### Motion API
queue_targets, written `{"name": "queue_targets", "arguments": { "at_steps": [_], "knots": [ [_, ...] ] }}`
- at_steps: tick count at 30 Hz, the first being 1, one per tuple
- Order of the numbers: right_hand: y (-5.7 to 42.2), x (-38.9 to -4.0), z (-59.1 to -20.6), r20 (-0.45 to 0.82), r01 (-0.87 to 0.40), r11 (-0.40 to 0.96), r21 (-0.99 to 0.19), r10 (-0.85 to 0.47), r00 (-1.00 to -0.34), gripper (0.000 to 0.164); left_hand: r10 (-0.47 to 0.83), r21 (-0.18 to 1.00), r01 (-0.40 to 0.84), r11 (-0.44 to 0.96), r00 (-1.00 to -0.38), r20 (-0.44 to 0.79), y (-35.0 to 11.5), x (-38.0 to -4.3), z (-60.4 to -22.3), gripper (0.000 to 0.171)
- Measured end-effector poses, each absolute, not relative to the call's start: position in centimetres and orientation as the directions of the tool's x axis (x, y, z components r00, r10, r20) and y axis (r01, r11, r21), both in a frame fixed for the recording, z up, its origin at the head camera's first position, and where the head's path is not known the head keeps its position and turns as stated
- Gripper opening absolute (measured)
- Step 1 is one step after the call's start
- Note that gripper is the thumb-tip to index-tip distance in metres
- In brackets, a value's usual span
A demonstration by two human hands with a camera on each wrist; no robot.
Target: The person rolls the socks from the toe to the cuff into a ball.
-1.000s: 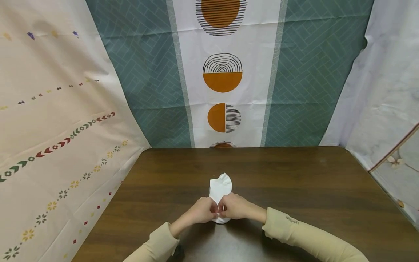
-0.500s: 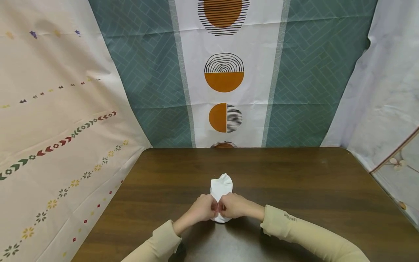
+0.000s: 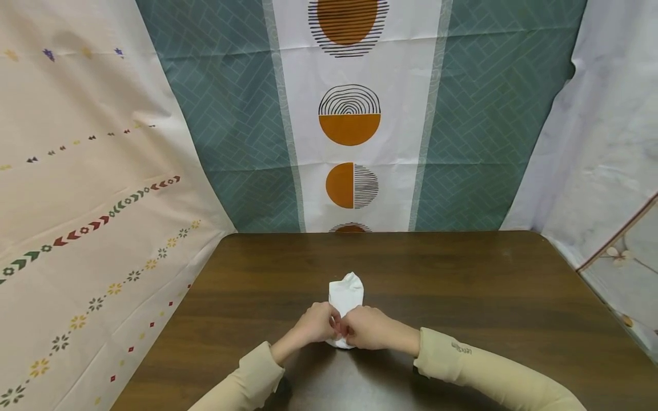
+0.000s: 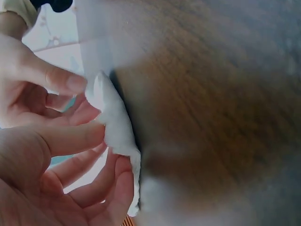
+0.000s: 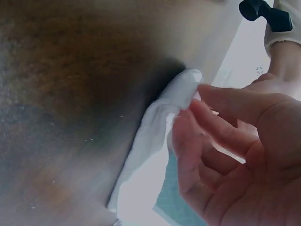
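A white soft cloth piece (image 3: 346, 292), long and sock-like, lies on the brown table with its far end toward the back. My left hand (image 3: 316, 324) and right hand (image 3: 371, 328) meet over its near end and hide part of it. Thumb and fingers of the left hand pinch the edge of the cloth (image 4: 116, 125) in the left wrist view. From the right wrist, the cloth (image 5: 146, 155) stretches away in a rumpled strip. There the right hand's thumb and fingertips pinch its near end.
The wood-grain table (image 3: 462, 285) spreads out on both sides. A green and white patterned curtain (image 3: 354, 131) hangs behind it. Pale printed cloths flank the table at left (image 3: 103, 200) and right (image 3: 612, 171). Beige sleeves cover both forearms.
My right hand has dropped slightly nearer, and the left has edged up to overlap it more closely. The cloth keeps its place on the table; the view shifts a little.
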State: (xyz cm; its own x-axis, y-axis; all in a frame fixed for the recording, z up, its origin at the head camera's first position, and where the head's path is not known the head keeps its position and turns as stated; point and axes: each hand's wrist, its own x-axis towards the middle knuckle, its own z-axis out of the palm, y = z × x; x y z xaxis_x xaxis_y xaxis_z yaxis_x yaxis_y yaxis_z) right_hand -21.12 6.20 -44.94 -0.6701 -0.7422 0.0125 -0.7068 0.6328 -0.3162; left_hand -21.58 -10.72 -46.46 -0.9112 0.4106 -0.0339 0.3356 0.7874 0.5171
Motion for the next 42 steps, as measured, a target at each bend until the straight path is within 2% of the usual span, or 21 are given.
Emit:
{"name": "queue_targets", "arguments": {
  "at_steps": [4,8,14,23,28,32,37,42],
  "knots": [
    [6.0,-20.8,-44.8,-0.023,-0.718,0.636,-0.283,-0.753,-0.658,0.014,0.395,0.499,0.316,0.807,-0.917,-0.058,-10.8,-21.8,-46.3,0.018],
    [5.9,-21.0,-45.0,0.002,-0.731,0.633,-0.255,-0.755,-0.655,0.015,0.384,0.492,0.303,0.816,-0.921,-0.07,-10.9,-21.9,-46.0,0.016],
    [5.7,-21.4,-45.3,0.019,-0.731,0.638,-0.242,-0.75,-0.661,0.017,0.431,0.499,0.339,0.798,-0.899,-0.078,-11.0,-21.4,-45.4,0.008],
    [5.5,-21.3,-45.2,0.04,-0.739,0.65,-0.179,-0.745,-0.665,0.016,0.443,0.393,0.39,0.832,-0.895,-0.049,-10.6,-20.2,-45.3,0.013],
    [5.5,-21.5,-45.5,0.043,-0.707,0.67,-0.228,-0.719,-0.694,0.016,0.466,0.399,0.403,0.824,-0.882,-0.073,-10.6,-19.8,-44.7,0.012],
    [5.6,-21.9,-45.8,0.06,-0.676,0.684,-0.273,-0.689,-0.722,0.015,0.48,0.419,0.403,0.814,-0.873,-0.092,-10.5,-19.6,-44.4,0.019],
    [5.5,-22.0,-46.0,0.078,-0.665,0.696,-0.273,-0.673,-0.736,0.016,0.491,0.404,0.44,0.802,-0.87,-0.029,-10.4,-19.7,-44.9,0.019],
    [5.5,-21.8,-46.1,0.036,-0.624,0.722,-0.301,-0.645,-0.763,0.023,0.5,0.378,0.478,0.793,-0.865,0.043,-10.3,-19.6,-45.4,0.02]
  ]
}}
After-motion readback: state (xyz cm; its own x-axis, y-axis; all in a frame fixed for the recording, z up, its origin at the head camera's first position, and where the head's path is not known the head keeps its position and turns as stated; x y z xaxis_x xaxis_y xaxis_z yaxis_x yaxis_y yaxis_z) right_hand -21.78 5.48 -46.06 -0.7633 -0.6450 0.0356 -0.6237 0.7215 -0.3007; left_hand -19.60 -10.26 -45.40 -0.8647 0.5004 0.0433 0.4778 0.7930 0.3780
